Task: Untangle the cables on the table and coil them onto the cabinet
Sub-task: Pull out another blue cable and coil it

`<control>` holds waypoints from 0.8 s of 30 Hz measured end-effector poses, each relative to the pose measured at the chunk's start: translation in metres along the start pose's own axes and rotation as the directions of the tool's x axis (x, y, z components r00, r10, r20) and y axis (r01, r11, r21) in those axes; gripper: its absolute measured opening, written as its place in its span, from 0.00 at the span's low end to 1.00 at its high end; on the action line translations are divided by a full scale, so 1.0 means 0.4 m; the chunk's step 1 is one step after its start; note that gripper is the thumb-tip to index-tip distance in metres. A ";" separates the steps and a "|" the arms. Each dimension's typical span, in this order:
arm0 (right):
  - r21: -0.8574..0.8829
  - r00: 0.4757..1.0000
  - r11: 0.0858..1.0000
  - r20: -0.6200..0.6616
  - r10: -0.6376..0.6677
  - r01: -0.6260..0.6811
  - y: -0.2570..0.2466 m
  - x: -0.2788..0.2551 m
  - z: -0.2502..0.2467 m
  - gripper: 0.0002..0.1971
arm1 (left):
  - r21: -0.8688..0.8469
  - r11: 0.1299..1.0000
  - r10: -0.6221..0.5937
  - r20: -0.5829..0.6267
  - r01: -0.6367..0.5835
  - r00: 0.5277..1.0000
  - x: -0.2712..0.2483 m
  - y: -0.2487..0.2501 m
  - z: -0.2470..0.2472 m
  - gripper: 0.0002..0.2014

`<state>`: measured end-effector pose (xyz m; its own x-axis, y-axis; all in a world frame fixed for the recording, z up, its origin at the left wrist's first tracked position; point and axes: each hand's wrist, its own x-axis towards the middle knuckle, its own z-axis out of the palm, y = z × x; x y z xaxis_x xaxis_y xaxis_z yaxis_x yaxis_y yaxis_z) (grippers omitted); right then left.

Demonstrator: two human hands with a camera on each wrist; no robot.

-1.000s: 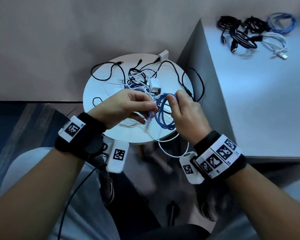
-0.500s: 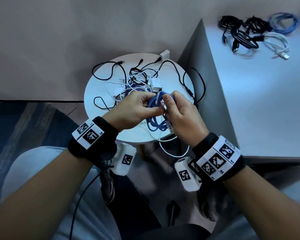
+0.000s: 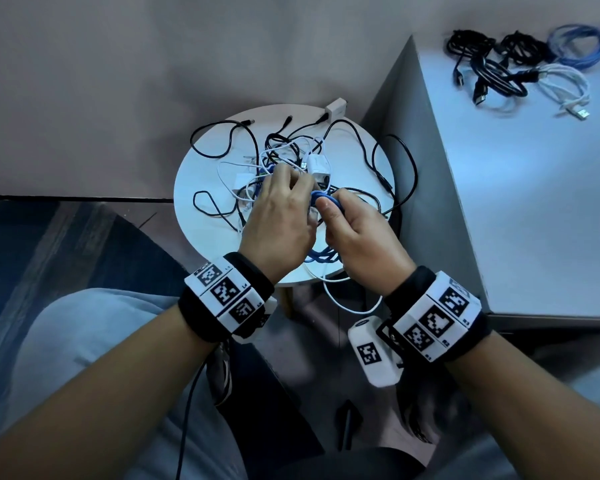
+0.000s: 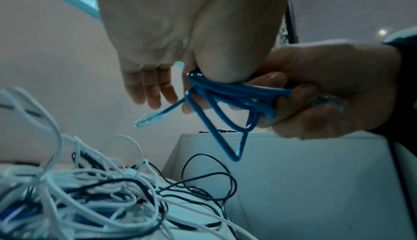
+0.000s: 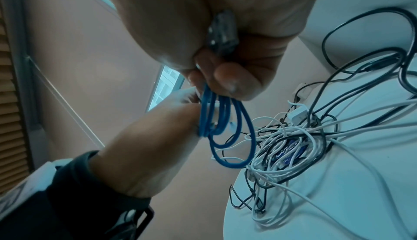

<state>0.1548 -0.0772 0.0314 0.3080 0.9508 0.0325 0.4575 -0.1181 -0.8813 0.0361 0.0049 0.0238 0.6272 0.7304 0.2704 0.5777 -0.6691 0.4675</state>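
A blue cable [image 3: 323,259] is gathered into loops [image 4: 225,90] above the round white table [image 3: 201,174]. My right hand [image 3: 357,233] grips the loops [image 5: 216,119], and one clear plug [image 5: 222,31] is tucked in its palm. My left hand [image 3: 284,209] lies over the bundle and pinches it between thumb and forefinger [image 4: 192,47]; its other fingers are straight. The cable's other clear plug [image 4: 146,119] dangles free below the left fingers. A tangle of black and white cables [image 3: 284,154] covers the table under the hands.
The grey cabinet [image 3: 534,202] stands right of the table, with several coiled cables [image 3: 499,71] at its far end. A white adapter [image 3: 335,107] sits on the table's far edge. White cable loops [image 3: 354,306] hang off the near edge. My knees are below.
Both hands have moved farther out over the table with the blue loops. My left hand has let go of the plug end and turned over onto the bundle, hiding most of it.
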 end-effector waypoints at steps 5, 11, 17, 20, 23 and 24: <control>0.123 0.997 0.992 0.077 0.020 -0.029 -0.004 0.001 -0.022 0.16 | -0.356 0.934 0.071 0.210 0.009 0.975 0.012 -0.014 -0.025 0.12; 0.328 0.975 0.924 0.160 0.151 -0.197 -0.032 -0.004 -0.053 0.16 | -0.390 0.921 0.106 0.229 -0.008 0.968 0.019 0.005 -0.064 0.12; 0.440 0.969 0.864 0.153 0.195 -0.244 -0.038 0.011 -0.083 0.15 | -0.365 0.921 0.181 0.084 -0.139 0.980 0.013 0.041 -0.087 0.20; 0.574 0.924 0.730 0.310 0.225 -0.371 -0.035 0.003 -0.089 0.14 | -0.448 0.888 0.151 0.069 -0.105 0.986 0.016 0.014 -0.057 0.16; 0.630 0.915 0.682 0.374 0.153 -0.371 -0.035 0.003 -0.107 0.22 | -0.533 0.844 0.111 0.058 -0.064 0.992 0.023 -0.003 -0.061 0.13; 0.609 0.930 0.725 0.348 0.121 -0.322 -0.035 0.005 -0.112 0.23 | -0.564 0.824 0.099 0.054 -0.051 0.994 0.026 -0.002 -0.067 0.13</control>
<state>0.1863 -0.0864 0.0651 0.0517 0.9694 -0.2401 -0.2750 -0.2173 -0.9366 0.0281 0.0167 0.0486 0.7083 0.6524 0.2695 0.1491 -0.5114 0.8463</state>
